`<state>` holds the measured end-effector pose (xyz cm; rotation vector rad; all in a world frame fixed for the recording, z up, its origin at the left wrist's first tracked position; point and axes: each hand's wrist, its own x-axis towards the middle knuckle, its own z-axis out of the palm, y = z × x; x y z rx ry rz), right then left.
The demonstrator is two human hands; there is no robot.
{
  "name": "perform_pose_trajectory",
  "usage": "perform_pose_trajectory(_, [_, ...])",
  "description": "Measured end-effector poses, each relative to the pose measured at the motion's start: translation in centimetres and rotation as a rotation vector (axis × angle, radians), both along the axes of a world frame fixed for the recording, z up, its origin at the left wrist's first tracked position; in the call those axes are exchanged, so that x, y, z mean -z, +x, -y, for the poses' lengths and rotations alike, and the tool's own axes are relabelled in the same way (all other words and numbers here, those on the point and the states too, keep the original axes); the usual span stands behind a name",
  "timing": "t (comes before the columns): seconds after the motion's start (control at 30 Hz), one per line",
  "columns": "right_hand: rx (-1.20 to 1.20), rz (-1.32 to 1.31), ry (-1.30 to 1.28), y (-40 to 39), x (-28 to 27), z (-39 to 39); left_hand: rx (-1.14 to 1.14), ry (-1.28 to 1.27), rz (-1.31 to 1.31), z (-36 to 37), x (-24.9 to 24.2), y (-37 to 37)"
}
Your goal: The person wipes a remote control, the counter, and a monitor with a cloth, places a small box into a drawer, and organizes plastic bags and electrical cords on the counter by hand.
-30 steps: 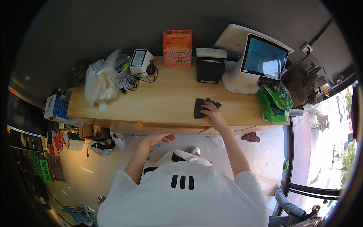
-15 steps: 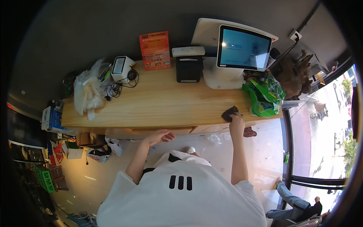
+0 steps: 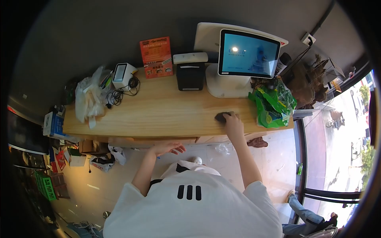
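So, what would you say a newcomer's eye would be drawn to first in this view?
Probably the lit blue screen at the counter's right, with the bright green bag below it. Next, the orange-red sheet against the wall, and the right hand on a dark cloth.

A small dark cloth [image 3: 221,117] lies on the light wood counter [image 3: 158,119], close to the front edge. It looks black or dark gray, and it is bunched up and a bit blurry. The right hand [image 3: 234,123] holds it at its right end, and the fingers hide part of it. The crinkly green bag [image 3: 274,109] is to its right, apart from it. The left hand [image 3: 168,148] is nearest the counter's front edge.
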<state>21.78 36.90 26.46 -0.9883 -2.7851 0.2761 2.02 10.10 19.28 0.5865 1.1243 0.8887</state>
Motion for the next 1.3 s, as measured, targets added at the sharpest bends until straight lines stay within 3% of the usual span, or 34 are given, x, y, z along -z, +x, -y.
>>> perform_pose_trajectory(0.13, [0.095,-0.352,0.291,-11.2,-0.3,-3.3,-0.102,-0.001,-0.056,1.3,-0.7,0.7])
perform_pose_trajectory(0.2, [0.094,-0.323,0.431,-16.0,2.1,-6.7,-0.152,-0.007,-0.083,2.4,-1.1,1.2])
perform_pose_trajectory(0.33, [0.113,-0.208,0.218,-20.2,4.7,-8.9,-0.276,-0.038,-0.061,4.8,-0.5,1.8])
perform_pose_trajectory(0.43, [0.011,-0.177,0.261,-17.9,5.3,-8.3,-0.327,-0.066,-0.010,6.2,0.4,2.1])
perform_pose_trajectory(0.5, [-0.216,-0.158,0.135,-13.1,4.0,-7.4,-0.341,-0.053,0.025,6.7,0.6,2.2])
perform_pose_trajectory(0.6, [-0.235,-0.079,0.158,-8.6,2.7,-6.2,-0.345,-0.070,0.016,6.4,0.6,2.0])
perform_pose_trajectory(0.7, [-0.131,-0.268,0.177,-9.7,0.3,-5.0,-0.357,-0.036,0.099,5.8,1.2,1.9])
perform_pose_trajectory(0.73, [-0.170,-0.364,0.250,-11.3,2.2,-5.8,-0.326,-0.029,0.071,5.3,1.2,1.9])
perform_pose_trajectory(0.83, [-0.221,-0.179,0.304,-13.3,5.3,-6.4,-0.259,-0.015,0.032,3.5,0.3,1.9])
perform_pose_trajectory(0.9, [-0.300,-0.225,0.293,-10.5,6.6,-5.3,-0.226,-0.008,0.034,2.9,0.1,2.0])
perform_pose_trajectory(0.97, [-0.278,-0.272,0.080,-4.7,5.0,-4.3,-0.195,-0.003,0.038,2.4,0.4,2.4])
perform_pose_trajectory(1.03, [-0.211,0.003,0.023,0.0,3.2,-4.4,-0.166,-0.011,0.039,1.9,0.8,2.4])
perform_pose_trajectory(1.13, [-0.053,0.145,-0.044,1.5,-0.4,-3.8,-0.130,-0.031,0.027,1.2,0.9,3.1])
perform_pose_trajectory(1.17, [-0.042,-0.021,0.018,0.7,-0.7,-3.2,-0.113,-0.034,0.010,0.7,0.8,3.3])
perform_pose_trajectory(1.2, [-0.038,-0.024,0.021,-0.3,0.0,-2.9,-0.110,-0.031,0.008,0.1,0.5,3.5])
perform_pose_trajectory(1.27, [-0.208,-0.301,0.161,-1.6,3.1,-3.0,-0.059,-0.009,-0.038,-1.2,-0.3,4.2])
perform_pose_trajectory(1.3, [-0.256,-0.191,0.173,-1.1,4.5,-3.3,-0.056,-0.010,-0.040,-1.8,-0.9,4.6])
